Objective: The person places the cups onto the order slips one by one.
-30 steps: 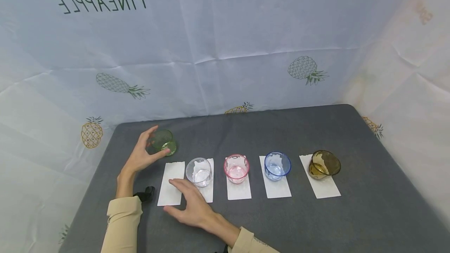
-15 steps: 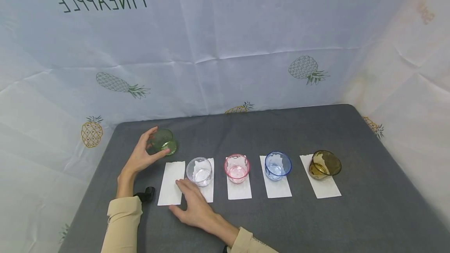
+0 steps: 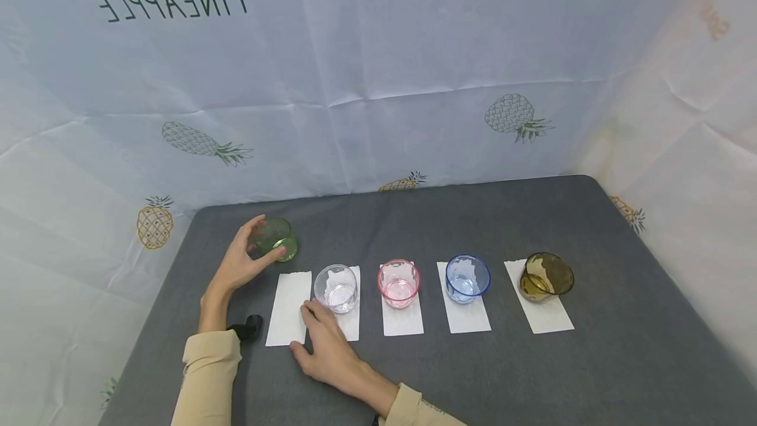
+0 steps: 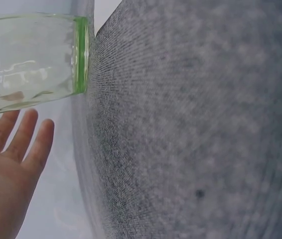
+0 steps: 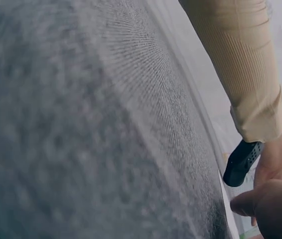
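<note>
My left hand point(image 3: 239, 261) holds a green glass point(image 3: 276, 240) near the table's far left corner, thumb at its near side and fingers around its left. In the left wrist view the green glass point(image 4: 41, 59) stands upright with its thick base down at the table; the other fingers point(image 4: 34, 137) spread beside it. My right hand point(image 3: 334, 350), fingers slightly bent, is at the right edge of a bare white paper napkin point(image 3: 288, 307). Its fingertips lie between that napkin and the clear glass point(image 3: 337, 289). In the right wrist view much of the right hand point(image 5: 278, 206) is cut off.
To the right, a pink glass point(image 3: 399, 284), a blue glass point(image 3: 467, 279) and an amber glass point(image 3: 546, 277) each stand on a white napkin on the grey table point(image 3: 473, 380). A pineapple-print cloth point(image 3: 384, 51) hangs behind. A black wrist device point(image 3: 247, 329) sits at the left cuff.
My right hand has slid a little to the right, off the bare napkin's face towards its right edge. My left hand and the green glass have hardly moved.
</note>
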The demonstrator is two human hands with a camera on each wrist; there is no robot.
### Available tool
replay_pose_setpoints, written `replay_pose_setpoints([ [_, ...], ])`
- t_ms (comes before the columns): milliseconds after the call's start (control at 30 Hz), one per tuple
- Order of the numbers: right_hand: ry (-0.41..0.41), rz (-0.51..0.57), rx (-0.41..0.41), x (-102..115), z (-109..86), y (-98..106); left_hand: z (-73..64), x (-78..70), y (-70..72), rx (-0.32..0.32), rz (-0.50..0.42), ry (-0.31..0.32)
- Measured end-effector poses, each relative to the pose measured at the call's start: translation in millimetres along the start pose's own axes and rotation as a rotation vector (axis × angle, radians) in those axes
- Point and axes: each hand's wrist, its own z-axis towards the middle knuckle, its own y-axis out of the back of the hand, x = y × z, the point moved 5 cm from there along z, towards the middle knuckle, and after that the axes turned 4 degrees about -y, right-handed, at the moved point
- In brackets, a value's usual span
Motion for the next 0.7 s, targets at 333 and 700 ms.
replay_pose_setpoints([
  [333, -0.009, 0.038, -0.038, 1.1, -0.6, 0.2, -0.1, -1.1, -0.6, -0.018, 0.015, 0.018],
  [700, 0.011, 0.003, -0.075, 1.9, -1.8, 0.9, -0.6, 0.6, -1.0, -0.058, -0.005, -0.007],
])
